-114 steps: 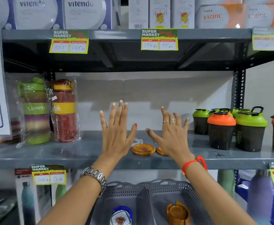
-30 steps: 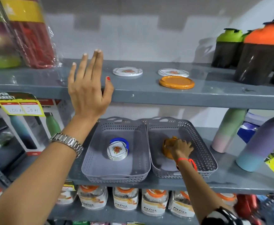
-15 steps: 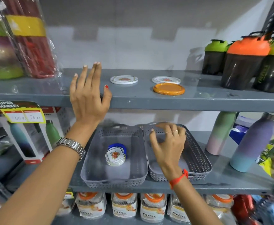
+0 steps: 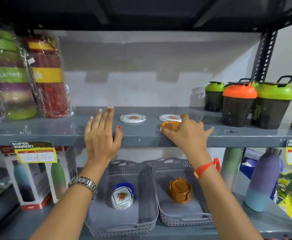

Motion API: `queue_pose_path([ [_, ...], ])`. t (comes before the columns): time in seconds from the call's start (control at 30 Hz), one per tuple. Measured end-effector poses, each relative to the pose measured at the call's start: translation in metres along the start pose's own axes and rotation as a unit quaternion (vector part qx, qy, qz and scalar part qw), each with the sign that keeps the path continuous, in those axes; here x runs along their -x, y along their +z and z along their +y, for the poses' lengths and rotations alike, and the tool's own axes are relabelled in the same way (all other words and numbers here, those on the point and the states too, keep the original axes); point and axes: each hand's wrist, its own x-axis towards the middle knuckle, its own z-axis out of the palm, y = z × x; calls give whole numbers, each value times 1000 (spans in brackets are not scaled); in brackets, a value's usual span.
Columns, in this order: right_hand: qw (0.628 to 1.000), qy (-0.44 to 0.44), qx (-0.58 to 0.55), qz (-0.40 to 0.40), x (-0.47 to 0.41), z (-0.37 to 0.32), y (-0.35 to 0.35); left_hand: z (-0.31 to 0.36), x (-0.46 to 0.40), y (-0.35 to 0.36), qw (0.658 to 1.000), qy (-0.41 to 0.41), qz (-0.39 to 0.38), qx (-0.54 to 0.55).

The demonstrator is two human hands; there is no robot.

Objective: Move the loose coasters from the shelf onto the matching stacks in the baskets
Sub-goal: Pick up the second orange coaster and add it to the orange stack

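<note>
On the grey shelf [image 4: 37, 132] lie two white coasters with a red flower print, one in the middle [image 4: 132, 118] and one further right [image 4: 169, 117]. In front of the right one sits an orange round coaster [image 4: 170, 125], and my right hand [image 4: 187, 131] grips its edge with thumb and fingers. My left hand [image 4: 102, 134] rests flat on the shelf's front edge, fingers apart, holding nothing. Below, the left grey basket [image 4: 147, 220] holds a stack of white flower coasters [image 4: 122, 196] in a blue holder. The right grey basket [image 4: 186, 220] holds an orange coaster stack [image 4: 180, 189].
Wrapped green [image 4: 11, 75] and red [image 4: 49, 78] bottles stand at the shelf's left. Shaker bottles with green [image 4: 273, 103] and orange [image 4: 238, 104] lids crowd its right. Pastel flasks [image 4: 261, 179] stand right of the baskets; boxed bottles [image 4: 36, 177] stand to their left.
My right hand has risen from the right basket to the upper shelf and closed on the orange coaster. The view has tilted upward. My left hand stays on the shelf edge.
</note>
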Motion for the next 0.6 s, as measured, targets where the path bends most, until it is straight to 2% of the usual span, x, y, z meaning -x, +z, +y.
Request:
queue_pose_path([
  [0.17,998,8,-69,5,1,-5,-1,0,0,-2,1000,-7,-20,5],
  [0.33,980,-34,-186,61,7,-14,7,0,0,-2,999,-10,-33,5],
  [0.47,933,-129,-297,157,17,-25,9,0,-1,-3,999,-10,-39,9],
  [0.6,875,-209,-342,271,32,-41,-5,-2,0,-3,999,-6,-34,28],
])
